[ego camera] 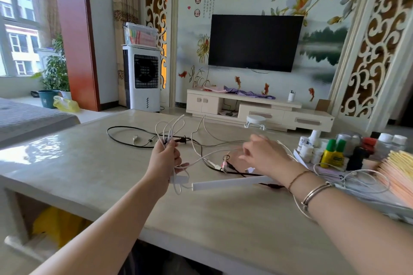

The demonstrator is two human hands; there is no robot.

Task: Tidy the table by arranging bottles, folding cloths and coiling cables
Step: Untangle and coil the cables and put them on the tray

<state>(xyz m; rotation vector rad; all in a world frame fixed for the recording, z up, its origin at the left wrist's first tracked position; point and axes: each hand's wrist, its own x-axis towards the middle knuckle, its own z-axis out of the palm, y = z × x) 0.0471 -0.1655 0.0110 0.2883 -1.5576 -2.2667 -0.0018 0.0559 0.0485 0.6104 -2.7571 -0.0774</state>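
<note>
- Left hand (166, 158): raised above the surface, fingers curled round a bundle of thin white cable (169, 129); several narrow loops stand up from the fist, and the loose remainder trails right across the surface.
- Right hand (264, 156): held low over the tangle right of centre, palm down, fingers spread and relaxed; motion blur hides whether they touch a cable. Thin bangles circle the wrist.
- Black cable (125, 128): a glossy oval loop lying flat at far left, ending in a two-pin plug.
- White bar (232, 182): a smooth, straight rod lying near the hands.
- Bottles (333, 155): small plastic containers clustered at right, two yellow with green caps.
- Surface (89, 163): pale, polished stone-like top.
</note>
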